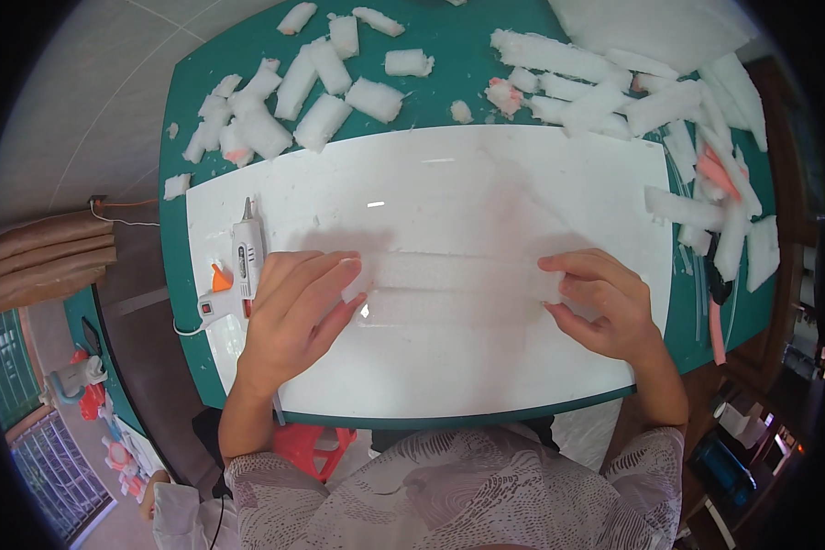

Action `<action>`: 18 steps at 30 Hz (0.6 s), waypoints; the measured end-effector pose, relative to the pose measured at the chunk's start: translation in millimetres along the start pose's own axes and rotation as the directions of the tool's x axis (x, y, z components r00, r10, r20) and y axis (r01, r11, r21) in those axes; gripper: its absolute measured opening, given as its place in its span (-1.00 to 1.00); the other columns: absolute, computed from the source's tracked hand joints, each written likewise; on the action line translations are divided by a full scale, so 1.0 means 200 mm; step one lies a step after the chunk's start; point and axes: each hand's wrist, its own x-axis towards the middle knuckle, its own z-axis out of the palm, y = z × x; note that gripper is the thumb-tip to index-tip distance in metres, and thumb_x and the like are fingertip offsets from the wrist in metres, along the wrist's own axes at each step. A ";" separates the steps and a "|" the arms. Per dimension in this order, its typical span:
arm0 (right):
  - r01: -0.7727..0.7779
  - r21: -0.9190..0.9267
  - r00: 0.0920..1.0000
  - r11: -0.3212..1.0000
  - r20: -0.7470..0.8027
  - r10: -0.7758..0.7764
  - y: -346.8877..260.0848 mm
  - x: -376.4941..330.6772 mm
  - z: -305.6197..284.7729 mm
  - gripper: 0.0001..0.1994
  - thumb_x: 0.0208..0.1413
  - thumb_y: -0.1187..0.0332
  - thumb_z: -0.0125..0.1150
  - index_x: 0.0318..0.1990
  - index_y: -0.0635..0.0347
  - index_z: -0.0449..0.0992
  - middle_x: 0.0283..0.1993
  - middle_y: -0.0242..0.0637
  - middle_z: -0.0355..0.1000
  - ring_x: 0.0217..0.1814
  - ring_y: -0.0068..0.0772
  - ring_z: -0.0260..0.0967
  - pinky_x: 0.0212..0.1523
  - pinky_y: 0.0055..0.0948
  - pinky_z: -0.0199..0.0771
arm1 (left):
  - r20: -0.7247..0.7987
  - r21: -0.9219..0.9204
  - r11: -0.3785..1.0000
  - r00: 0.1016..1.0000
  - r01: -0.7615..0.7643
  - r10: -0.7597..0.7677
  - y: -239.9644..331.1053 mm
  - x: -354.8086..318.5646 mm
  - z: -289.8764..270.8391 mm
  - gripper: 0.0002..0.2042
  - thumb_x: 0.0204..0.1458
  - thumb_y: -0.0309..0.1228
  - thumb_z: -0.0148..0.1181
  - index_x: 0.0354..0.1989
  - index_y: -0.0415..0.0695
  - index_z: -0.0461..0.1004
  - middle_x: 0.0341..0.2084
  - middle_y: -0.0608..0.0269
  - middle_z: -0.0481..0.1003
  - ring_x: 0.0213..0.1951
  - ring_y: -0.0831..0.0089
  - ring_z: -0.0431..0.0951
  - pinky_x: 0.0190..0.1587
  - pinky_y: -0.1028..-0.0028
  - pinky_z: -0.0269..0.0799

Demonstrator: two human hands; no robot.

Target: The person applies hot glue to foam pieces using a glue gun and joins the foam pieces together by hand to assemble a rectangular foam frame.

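A long white foam strip (454, 272) stretches crosswise above the white board, its pale surface hard to tell from the board beneath. My left hand (302, 307) grips the strip's left end between thumb and fingers. At the other end, my right hand (607, 302) pinches the strip in the same way, with its fingers curled over it. To the left of my left hand lies a white glue gun (247, 249), nozzle pointing away from me. An orange piece (221, 277) shows beside its handle.
The glossy white board (486, 367) rests on a green table (458, 101). Cut white foam pieces (323, 122) are scattered at the far left, and more foam strips (605, 107) pile up at the far right. A red plastic stool (316, 449) shows below the front edge.
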 end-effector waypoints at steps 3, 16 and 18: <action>0.005 0.001 1.000 1.000 0.001 -0.005 0.01 0.00 0.00 -0.74 -0.19 0.61 0.45 -0.36 0.27 0.45 -0.01 -0.11 0.55 -0.15 -0.13 0.56 -0.16 -0.35 0.57 | -0.012 -0.005 1.000 1.000 0.019 -0.019 0.00 0.00 0.01 -0.48 -0.22 -0.65 0.48 0.01 -0.22 0.48 -0.12 0.03 0.62 -0.12 0.11 0.55 -0.07 0.27 0.45; 0.039 -0.068 0.999 0.997 -0.029 -0.041 -0.03 0.00 0.00 -0.74 -0.08 0.54 0.43 -0.22 0.23 0.48 -0.02 -0.18 0.56 -0.07 -0.18 0.55 -0.09 -0.39 0.58 | -0.070 0.090 0.994 0.996 -0.056 0.062 0.02 0.00 0.02 -0.52 -0.18 -0.57 0.46 0.01 -0.23 0.53 -0.17 0.09 0.59 -0.15 0.17 0.55 -0.08 0.29 0.43; -0.100 0.001 0.995 0.995 -0.022 0.100 -0.03 -0.01 0.02 -0.75 -0.02 0.52 0.41 -0.19 0.21 0.50 -0.01 -0.22 0.56 -0.06 -0.18 0.55 -0.07 -0.40 0.59 | -0.042 0.070 0.997 0.999 -0.027 0.030 0.02 0.00 0.01 -0.57 -0.13 -0.57 0.46 -0.01 -0.23 0.55 -0.14 0.06 0.60 -0.11 0.13 0.55 -0.03 0.30 0.47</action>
